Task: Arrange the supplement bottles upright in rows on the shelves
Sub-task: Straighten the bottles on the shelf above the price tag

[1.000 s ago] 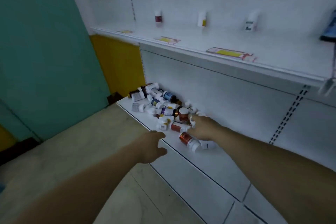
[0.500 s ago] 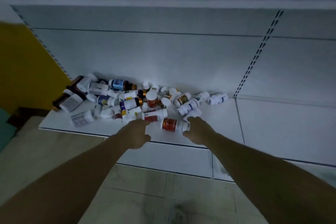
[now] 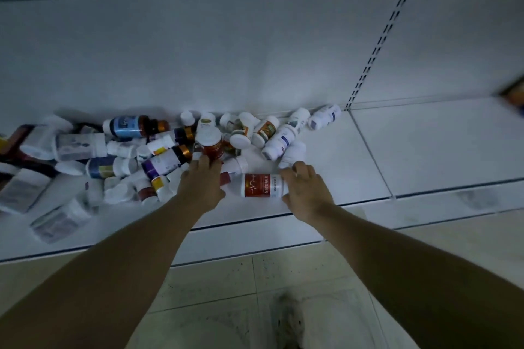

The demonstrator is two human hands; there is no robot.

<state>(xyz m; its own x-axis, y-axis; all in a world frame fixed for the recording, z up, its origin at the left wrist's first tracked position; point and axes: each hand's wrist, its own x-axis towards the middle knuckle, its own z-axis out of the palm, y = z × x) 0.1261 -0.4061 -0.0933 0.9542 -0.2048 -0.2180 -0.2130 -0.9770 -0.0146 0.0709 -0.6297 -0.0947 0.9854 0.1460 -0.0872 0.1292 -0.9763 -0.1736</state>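
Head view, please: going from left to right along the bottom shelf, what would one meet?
Clear bottle lying at the front → blue-labelled bottle → left hand → red-labelled bottle lying on its side → right hand → slotted upright on the back panel.

Head cam, close, looks down at low shelf (image 3: 368,156), floor (image 3: 226,278).

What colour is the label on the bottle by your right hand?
Red, with white markings, on the lying white plastic bottle; head view.

Smooth plastic bottles (image 3: 283,136), glossy paper labels (image 3: 256,185), matt painted-metal shelf (image 3: 425,150), speckled stone-like floor tiles (image 3: 212,286)
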